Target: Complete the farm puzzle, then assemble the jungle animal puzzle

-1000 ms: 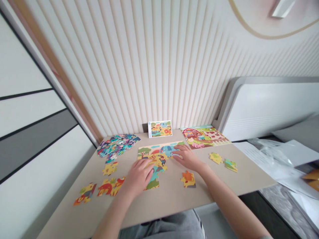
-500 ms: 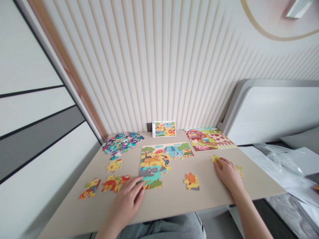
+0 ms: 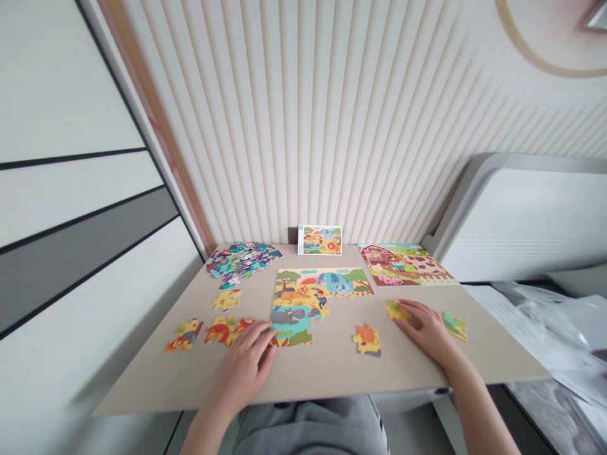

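Observation:
My left hand [image 3: 248, 364] rests with fingers apart at the lower left corner of the partly assembled animal puzzle [image 3: 294, 316]. Under and beside its fingers lie joined orange and yellow pieces [image 3: 227, 331]. My right hand [image 3: 424, 328] has its fingertips on a yellow-green piece [image 3: 394, 309], pressing it to the table. A green piece [image 3: 455, 325] lies just right of that hand. Between the hands is an orange and yellow piece [image 3: 367, 340]. Farther left are a lion piece [image 3: 184, 335] and a yellow piece [image 3: 227, 299].
A picture card [image 3: 320, 240] stands against the ribbed wall. A heap of purple and teal pieces [image 3: 243, 260] lies at the back left of the table [image 3: 322, 376]. A farm puzzle [image 3: 403, 265] lies at the back right. Plastic wrapping [image 3: 545, 309] lies off the right side.
My right hand has slid left with the yellow-green piece, and the green piece beside it shows more fully. My left hand stays at the puzzle's corner. The camera view has shifted.

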`<state>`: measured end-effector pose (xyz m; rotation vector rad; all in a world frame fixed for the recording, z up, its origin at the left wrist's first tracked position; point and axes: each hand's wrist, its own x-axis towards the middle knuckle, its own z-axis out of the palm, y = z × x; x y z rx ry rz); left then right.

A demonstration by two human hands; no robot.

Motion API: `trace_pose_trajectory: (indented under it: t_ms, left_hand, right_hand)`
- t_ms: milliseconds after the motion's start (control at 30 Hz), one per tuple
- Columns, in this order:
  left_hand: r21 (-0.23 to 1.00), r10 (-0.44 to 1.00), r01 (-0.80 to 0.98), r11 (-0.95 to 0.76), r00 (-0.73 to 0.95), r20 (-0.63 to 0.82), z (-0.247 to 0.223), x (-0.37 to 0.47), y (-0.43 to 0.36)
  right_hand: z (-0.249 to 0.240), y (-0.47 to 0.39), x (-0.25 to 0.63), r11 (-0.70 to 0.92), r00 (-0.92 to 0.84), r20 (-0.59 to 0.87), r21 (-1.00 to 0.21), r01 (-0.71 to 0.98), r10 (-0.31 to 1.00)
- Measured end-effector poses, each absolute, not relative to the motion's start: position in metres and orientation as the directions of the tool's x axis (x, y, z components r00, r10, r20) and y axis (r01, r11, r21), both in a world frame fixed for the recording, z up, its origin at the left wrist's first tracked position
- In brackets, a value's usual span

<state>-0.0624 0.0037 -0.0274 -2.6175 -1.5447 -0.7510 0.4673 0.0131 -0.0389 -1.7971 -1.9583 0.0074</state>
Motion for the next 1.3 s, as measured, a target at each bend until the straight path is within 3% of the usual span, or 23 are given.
trace_pose_trajectory:
  t_ms: [500,1300]
  left_hand:
    - [0.225,0.794,0.811,-0.540,0.401,0.458,-0.026,-0.062,0.005]
    - [0.248,0.817,0.821,-0.514,0.381,0.432,-0.019,-0.060,0.000]
  right_hand:
    - [-0.030,0.011,0.462,0.161,-0.021,0.337,-0.392,0.906,0.941]
    - [-0.031,0.013,0.463,0.152,-0.022,0.334,-0.370,0.917,0.942]
